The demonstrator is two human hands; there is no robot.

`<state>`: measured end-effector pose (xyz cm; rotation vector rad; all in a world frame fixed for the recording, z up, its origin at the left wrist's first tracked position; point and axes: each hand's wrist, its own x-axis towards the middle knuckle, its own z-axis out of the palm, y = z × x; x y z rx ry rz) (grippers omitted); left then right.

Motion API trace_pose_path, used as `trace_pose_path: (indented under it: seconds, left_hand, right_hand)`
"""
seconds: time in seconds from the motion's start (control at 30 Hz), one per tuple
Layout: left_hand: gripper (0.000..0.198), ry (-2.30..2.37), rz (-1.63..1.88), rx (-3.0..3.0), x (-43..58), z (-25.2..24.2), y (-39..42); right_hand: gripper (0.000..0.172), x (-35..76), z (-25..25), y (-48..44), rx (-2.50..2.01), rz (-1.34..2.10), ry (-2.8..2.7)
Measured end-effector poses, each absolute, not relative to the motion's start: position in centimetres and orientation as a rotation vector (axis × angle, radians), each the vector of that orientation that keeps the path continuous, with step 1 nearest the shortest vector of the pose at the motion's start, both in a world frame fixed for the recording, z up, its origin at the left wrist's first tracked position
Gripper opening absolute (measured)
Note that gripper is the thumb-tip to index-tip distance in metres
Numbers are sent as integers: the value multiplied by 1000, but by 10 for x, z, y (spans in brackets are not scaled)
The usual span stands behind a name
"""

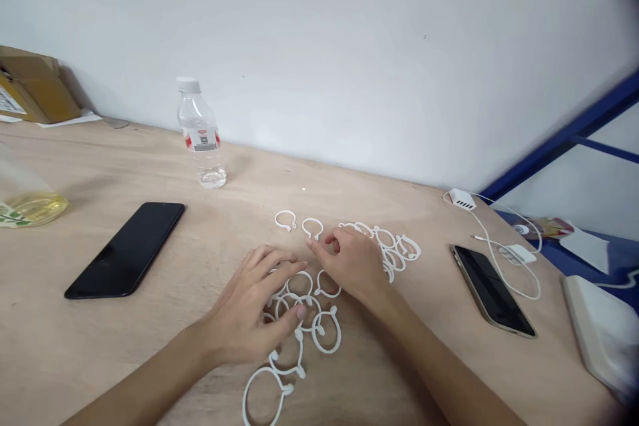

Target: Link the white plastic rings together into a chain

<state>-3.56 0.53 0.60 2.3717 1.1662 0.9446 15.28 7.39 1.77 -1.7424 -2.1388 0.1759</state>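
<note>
Here a broad pale plywood tabletop (150, 359) fills the view, running back to a white wall. On it, well to the left, lies a black slab of a smartphone (127, 249), its long axis slanting toward the far right; a second dark phone with a gold rim (492, 289) lies near the right edge beside a white charger and coiled cable (499, 239). A clear plastic water bottle with a white cap (200, 136) stands upright near the wall.

Between the phones lies a scatter of white plastic open rings (319, 319), looped into one another in a loose chain from the near edge toward the far right, with two single rings lying apart beyond it.

The left hand (254, 306) lies flat on the middle of the cluster, fingers spread and pressing down, pinching nothing that can be seen. The right hand (352, 263) is just beyond and right of it, fingers curled, thumb and forefinger closed at a single white ring (313, 228); that ring lies just left of its fingertips, so the right hand is nearer it.
</note>
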Motion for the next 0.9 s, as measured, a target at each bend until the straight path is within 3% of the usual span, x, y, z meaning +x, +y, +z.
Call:
trace_pose_path:
  seconds: [0.1, 0.27, 0.57, 0.7, 0.9]
  left_hand:
    - [33, 1179, 958, 2369, -36, 6, 5]
    - [26, 1224, 1021, 2318, -37, 3, 6]
    - [41, 1396, 1142, 2188, -40, -4, 9]
    - [27, 1400, 1068, 2172, -40, -1, 12]
    - [27, 1390, 1052, 2119, -39, -2, 15]
  right_hand:
    - [41, 141, 16, 87, -1846, 45, -2215]
    - [25, 139, 18, 89, -1818, 71, -2306]
    - [13, 154, 62, 54, -1149, 833, -2515]
    - [15, 146, 64, 48, -1053, 881, -2425]
    - [13, 142, 55, 47, -997, 896, -2327]
